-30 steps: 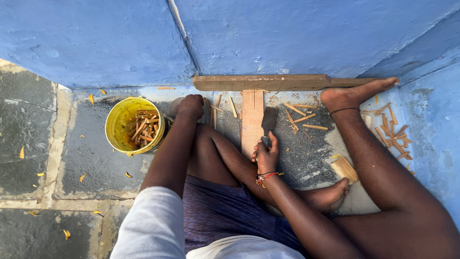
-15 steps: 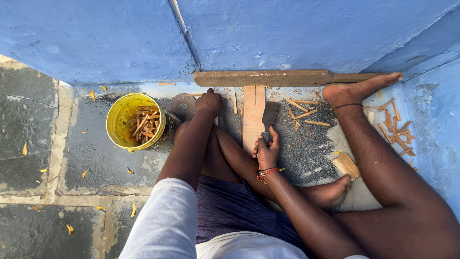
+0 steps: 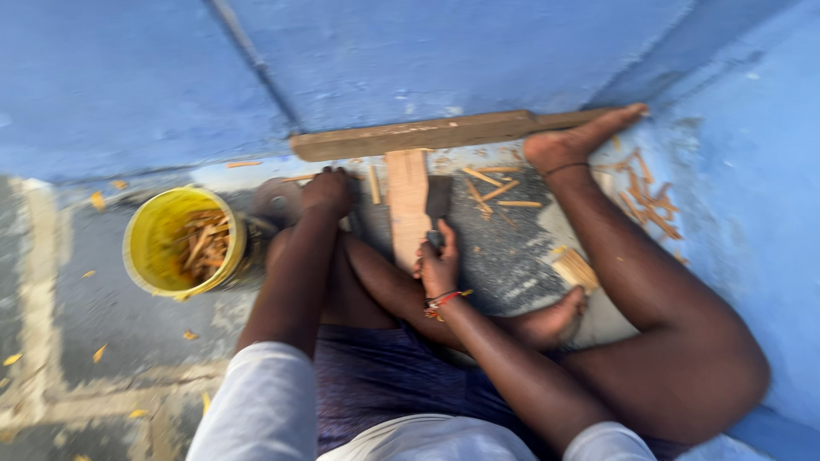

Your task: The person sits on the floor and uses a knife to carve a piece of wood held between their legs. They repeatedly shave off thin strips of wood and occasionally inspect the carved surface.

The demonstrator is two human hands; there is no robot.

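Note:
I sit on the floor with my legs folded. My left hand [image 3: 329, 192] reaches forward, fingers curled down on the ground beside a round dark object [image 3: 275, 201]; blur hides whether it holds anything. My right hand [image 3: 438, 269] grips the handle of a dark flat blade [image 3: 439, 201], which lies along the right side of a short wooden plank [image 3: 407, 205]. The plank butts against a long wooden beam [image 3: 427, 134] at the foot of the blue wall.
A yellow bucket [image 3: 139, 232] with several cut wooden sticks [image 3: 201, 243] stands left of my left arm. Loose sticks [image 3: 500, 189] lie by the plank, more sticks [image 3: 645, 201] lie right of my foot, and a bundle [image 3: 575, 269] lies near my ankle. Blue walls close front and right.
My left hand has shifted a little toward the plank. The right hand stays on the blade handle. The view has swung and become blurred.

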